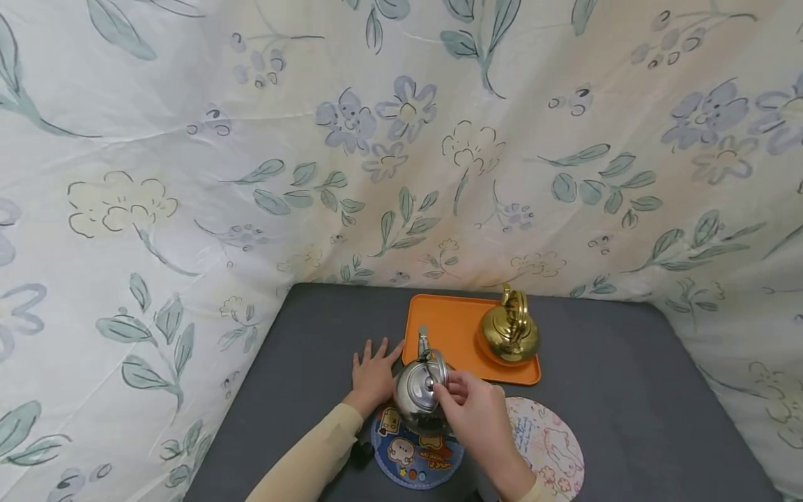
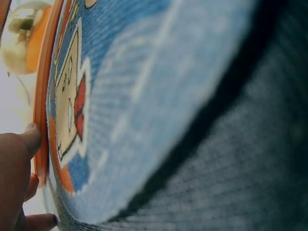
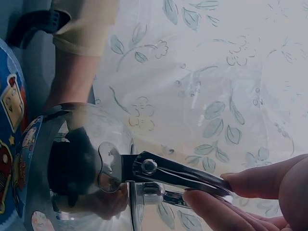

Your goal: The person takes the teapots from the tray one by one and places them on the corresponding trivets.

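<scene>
My right hand [image 1: 479, 418] pinches the folding handle [image 3: 185, 175] of a shiny silver kettle [image 1: 415, 401] between thumb and fingers. In the head view the kettle overlaps the far part of a round blue cartoon mat [image 1: 417, 477], its spout pointing away toward an orange tray [image 1: 439, 314]. My left hand [image 1: 373, 376] lies with fingers spread on the dark table, left of the kettle, its thumb side close to the tray's near-left corner. Part of that hand [image 2: 17, 163] shows at the edge of the left wrist view, beside the orange rim. The kettle's base is hidden in the head view.
A gold kettle [image 1: 511, 335] stands on the right side of the tray, handle raised. A round pink-and-white mat [image 1: 555, 446] lies to the right, partly under my right forearm. Floral cloth [image 1: 408, 174] hangs behind the dark table [image 1: 602, 362].
</scene>
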{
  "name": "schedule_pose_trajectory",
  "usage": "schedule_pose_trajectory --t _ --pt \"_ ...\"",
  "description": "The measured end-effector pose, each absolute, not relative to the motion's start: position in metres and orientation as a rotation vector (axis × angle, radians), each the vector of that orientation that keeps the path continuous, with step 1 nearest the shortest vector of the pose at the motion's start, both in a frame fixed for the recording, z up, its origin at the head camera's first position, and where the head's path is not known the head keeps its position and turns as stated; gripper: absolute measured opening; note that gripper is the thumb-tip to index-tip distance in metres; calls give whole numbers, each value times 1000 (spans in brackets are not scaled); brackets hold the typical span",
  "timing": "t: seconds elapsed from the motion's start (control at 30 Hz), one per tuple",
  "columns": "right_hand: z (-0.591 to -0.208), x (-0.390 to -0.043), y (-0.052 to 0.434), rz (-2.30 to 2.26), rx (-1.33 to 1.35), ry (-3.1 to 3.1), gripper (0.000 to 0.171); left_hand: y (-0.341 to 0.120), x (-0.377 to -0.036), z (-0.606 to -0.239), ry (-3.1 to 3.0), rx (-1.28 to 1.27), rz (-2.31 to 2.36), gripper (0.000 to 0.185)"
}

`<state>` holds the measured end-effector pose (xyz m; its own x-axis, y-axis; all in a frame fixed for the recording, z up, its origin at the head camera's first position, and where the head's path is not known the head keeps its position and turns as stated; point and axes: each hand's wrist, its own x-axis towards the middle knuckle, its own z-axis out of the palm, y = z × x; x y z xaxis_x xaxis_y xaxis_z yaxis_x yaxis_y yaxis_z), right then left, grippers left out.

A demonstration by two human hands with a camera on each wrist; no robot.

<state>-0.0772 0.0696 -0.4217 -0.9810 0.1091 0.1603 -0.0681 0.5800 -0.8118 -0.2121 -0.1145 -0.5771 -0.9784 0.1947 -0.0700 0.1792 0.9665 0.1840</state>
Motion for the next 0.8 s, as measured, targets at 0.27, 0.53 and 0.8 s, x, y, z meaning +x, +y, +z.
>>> schedule_pose_trajectory --t 0.27,0.53,0.8 --pt "-432 -74 65 1402 -7 -2639 21 -114 -215 -575 3069 304 286 67" --pt "-441 -70 59 1461 -1 -2667 21 -114 -219 -578 3049 270 318 67" --pt "-447 -72 60 1483 -41 -2689 21 -111 -222 -581 3031 257 308 67"
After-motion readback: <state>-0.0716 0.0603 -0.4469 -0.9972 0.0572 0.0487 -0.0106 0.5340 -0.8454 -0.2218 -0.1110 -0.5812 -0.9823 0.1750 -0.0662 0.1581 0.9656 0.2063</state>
